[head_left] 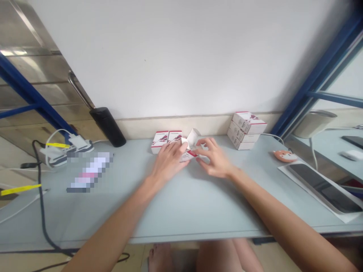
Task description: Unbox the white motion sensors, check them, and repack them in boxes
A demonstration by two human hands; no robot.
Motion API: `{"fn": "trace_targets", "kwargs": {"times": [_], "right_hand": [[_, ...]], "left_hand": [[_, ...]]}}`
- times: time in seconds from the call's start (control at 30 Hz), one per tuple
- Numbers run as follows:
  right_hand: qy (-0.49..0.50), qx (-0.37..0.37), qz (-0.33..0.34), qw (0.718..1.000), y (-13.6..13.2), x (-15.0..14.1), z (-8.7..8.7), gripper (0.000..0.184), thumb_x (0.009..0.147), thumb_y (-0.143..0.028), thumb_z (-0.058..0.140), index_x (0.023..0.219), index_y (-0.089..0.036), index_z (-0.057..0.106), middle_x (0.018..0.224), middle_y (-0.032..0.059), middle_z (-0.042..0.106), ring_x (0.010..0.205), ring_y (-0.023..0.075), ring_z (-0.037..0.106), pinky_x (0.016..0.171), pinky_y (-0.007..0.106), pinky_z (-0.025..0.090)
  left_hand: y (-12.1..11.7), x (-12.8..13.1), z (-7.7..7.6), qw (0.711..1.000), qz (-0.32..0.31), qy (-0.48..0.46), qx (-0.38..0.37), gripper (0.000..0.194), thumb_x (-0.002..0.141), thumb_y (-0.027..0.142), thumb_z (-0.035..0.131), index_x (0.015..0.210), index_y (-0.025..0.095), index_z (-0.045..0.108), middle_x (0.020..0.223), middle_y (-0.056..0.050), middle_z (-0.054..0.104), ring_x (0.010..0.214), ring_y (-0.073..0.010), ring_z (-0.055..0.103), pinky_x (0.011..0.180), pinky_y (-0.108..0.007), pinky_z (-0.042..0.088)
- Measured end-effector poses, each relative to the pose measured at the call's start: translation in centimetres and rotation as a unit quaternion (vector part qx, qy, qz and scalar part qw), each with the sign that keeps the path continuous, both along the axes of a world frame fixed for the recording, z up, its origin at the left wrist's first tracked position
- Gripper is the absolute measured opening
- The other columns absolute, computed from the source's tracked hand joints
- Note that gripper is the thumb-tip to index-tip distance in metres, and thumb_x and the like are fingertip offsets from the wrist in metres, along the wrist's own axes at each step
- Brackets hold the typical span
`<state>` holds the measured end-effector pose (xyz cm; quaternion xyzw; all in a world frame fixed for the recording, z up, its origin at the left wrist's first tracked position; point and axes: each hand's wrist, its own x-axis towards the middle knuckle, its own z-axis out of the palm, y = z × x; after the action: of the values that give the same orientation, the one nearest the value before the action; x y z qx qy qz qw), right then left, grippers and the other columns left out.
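Both my hands work on a small white and red carton point(189, 153) in the middle of the pale table point(181, 211). My left hand point(169, 160) lies over the carton's left side with its fingers curled onto it. Fingers bent, my right hand point(213, 158) pinches the carton's right end, where a white flap point(194, 136) stands open. Just behind my left hand, two matching closed cartons point(166, 139) sit side by side against the wall.
A stack of three similar cartons point(246, 129) stands at the back right. A black cylinder point(107, 125) leans at the back left by a power strip with cables point(64, 149). To the right lie an orange mouse point(284, 155) and a dark tablet point(323, 187).
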<state>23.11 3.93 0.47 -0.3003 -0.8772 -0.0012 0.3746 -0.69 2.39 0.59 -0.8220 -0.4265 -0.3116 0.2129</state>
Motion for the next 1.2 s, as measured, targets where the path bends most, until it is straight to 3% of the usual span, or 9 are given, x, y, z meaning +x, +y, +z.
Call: {"fn": "trace_targets", "kwargs": {"times": [0.17, 0.43, 0.53, 0.63, 0.73, 0.87, 0.97, 1.1, 1.2], "right_hand": [[-0.003, -0.013, -0.016, 1.0, 1.2, 0.4, -0.6, 0.017, 0.104, -0.035, 0.061, 0.113, -0.028, 0.073, 0.114, 0.0092, 0.071, 0.104, 0.0272, 0.063, 0.088, 0.041, 0.051], [0.054, -0.029, -0.034, 0.998, 1.4, 0.8, -0.5, 0.011, 0.102, -0.037, 0.066, 0.1, -0.028, 0.072, 0.109, 0.0027, 0.079, 0.099, 0.0236, 0.071, 0.088, 0.037, 0.05], [0.074, -0.047, -0.139, 0.986, 1.8, 1.3, -0.3, 0.01, 0.1, -0.036, 0.068, 0.098, -0.027, 0.072, 0.105, 0.0027, 0.079, 0.099, 0.0233, 0.071, 0.084, 0.034, 0.05], [0.016, -0.127, -0.282, 0.951, 2.5, 2.3, -0.4, 0.011, 0.097, -0.037, 0.069, 0.098, -0.027, 0.074, 0.104, 0.0045, 0.079, 0.096, 0.0252, 0.071, 0.077, 0.034, 0.047], [-0.047, -0.194, -0.327, 0.924, 3.1, 3.0, -1.1, 0.009, 0.093, -0.033, 0.072, 0.093, -0.025, 0.076, 0.096, 0.0069, 0.08, 0.085, 0.0269, 0.071, 0.071, 0.034, 0.044], [-0.052, -0.191, -0.317, 0.927, 3.0, 3.0, -1.2, 0.013, 0.094, -0.029, 0.068, 0.087, -0.023, 0.078, 0.101, 0.0092, 0.08, 0.09, 0.0284, 0.071, 0.074, 0.036, 0.045], [-0.024, -0.153, -0.295, 0.943, 2.1, 2.2, -0.3, 0.024, 0.103, -0.031, 0.057, 0.097, -0.024, 0.079, 0.113, 0.0083, 0.077, 0.105, 0.0278, 0.069, 0.085, 0.037, 0.048], [0.05, -0.053, -0.142, 0.987, 0.8, 0.8, 0.5, 0.024, 0.105, -0.037, 0.058, 0.109, -0.027, 0.079, 0.106, 0.0061, 0.074, 0.103, 0.0225, 0.067, 0.087, 0.033, 0.05], [0.012, -0.025, -0.089, 0.996, 0.6, 0.3, 0.0, 0.025, 0.105, -0.038, 0.059, 0.116, -0.031, 0.08, 0.097, 0.0048, 0.07, 0.091, 0.0201, 0.065, 0.077, 0.031, 0.048]], "left_hand": [[0.0, 0.1, 0.1, 1.0, 0.006, 0.004, 0.003, 0.05, 0.086, 0.03, 0.08, 0.128, 0.025, 0.053, 0.117, -0.011, 0.075, 0.106, -0.0291, 0.073, 0.093, -0.041, 0.051], [0.0, -0.1, 0.2, 0.999, 0.03, 0.001, -0.042, 0.059, 0.084, 0.032, 0.082, 0.134, 0.026, 0.052, 0.128, -0.011, 0.074, 0.116, -0.0316, 0.071, 0.101, -0.044, 0.05], [0.0, -0.1, 0.4, 0.998, 0.042, 0.009, -0.054, 0.054, 0.087, 0.032, 0.079, 0.134, 0.025, 0.052, 0.129, -0.012, 0.074, 0.116, -0.0312, 0.071, 0.103, -0.044, 0.048], [0.0, -0.1, 0.3, 0.998, 0.044, 0.012, -0.048, 0.055, 0.087, 0.031, 0.079, 0.134, 0.025, 0.051, 0.132, -0.013, 0.073, 0.117, -0.031, 0.07, 0.103, -0.043, 0.047], [0.2, -0.2, 0.1, 0.998, 0.039, 0.016, -0.04, 0.058, 0.086, 0.031, 0.08, 0.135, 0.025, 0.05, 0.131, -0.013, 0.073, 0.117, -0.0309, 0.071, 0.102, -0.043, 0.047], [0.4, -0.5, -0.1, 0.999, 0.02, 0.035, -0.031, 0.06, 0.088, 0.026, 0.08, 0.138, 0.025, 0.047, 0.135, -0.014, 0.071, 0.118, -0.0311, 0.07, 0.101, -0.044, 0.045], [0.4, -0.6, -0.1, 0.999, 0.011, 0.047, -0.023, 0.062, 0.089, 0.022, 0.08, 0.14, 0.024, 0.047, 0.139, -0.016, 0.069, 0.12, -0.0319, 0.069, 0.102, -0.045, 0.043], [0.0, -0.3, 0.1, 0.998, -0.007, 0.055, -0.028, 0.059, 0.09, 0.022, 0.079, 0.141, 0.024, 0.05, 0.137, -0.016, 0.07, 0.122, -0.0317, 0.067, 0.103, -0.045, 0.042], [-0.2, -0.1, -0.1, 0.996, -0.032, 0.075, -0.025, 0.058, 0.091, 0.022, 0.077, 0.142, 0.024, 0.051, 0.138, -0.016, 0.07, 0.121, -0.0307, 0.067, 0.105, -0.046, 0.042]]}}
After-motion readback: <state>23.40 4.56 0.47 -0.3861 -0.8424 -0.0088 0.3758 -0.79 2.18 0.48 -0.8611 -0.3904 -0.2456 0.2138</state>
